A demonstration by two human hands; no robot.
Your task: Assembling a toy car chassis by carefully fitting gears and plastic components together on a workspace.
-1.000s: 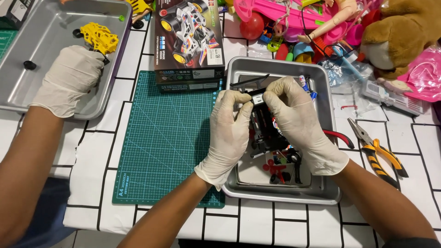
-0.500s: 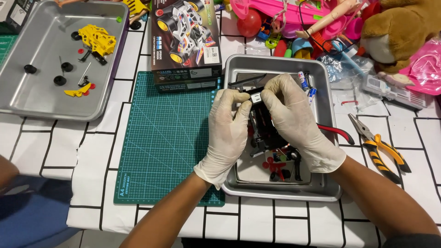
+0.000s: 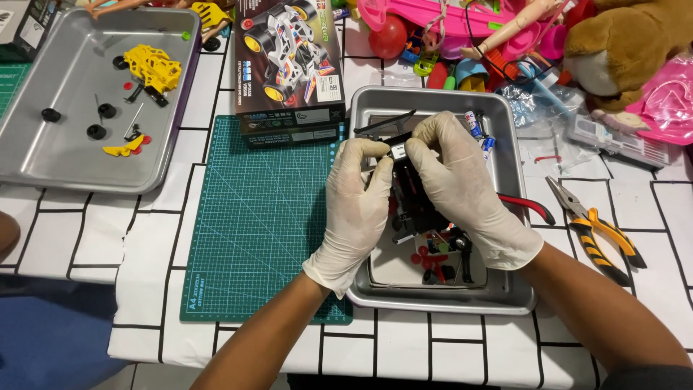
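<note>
Two gloved hands meet over the square metal tray [image 3: 505,108] just right of the green cutting mat [image 3: 253,224]. The left hand [image 3: 357,206] and the right hand [image 3: 462,188] pinch a small black plastic toy-car part [image 3: 398,150] between their fingertips, fingers narrow around it, above the tray's upper half. Behind the mat lies a dark rectangular cardboard box [image 3: 289,68] picturing a white racing car with yellow wheels. Far left of the mat sits a second metal tray [image 3: 43,159] holding yellow pieces.
</note>
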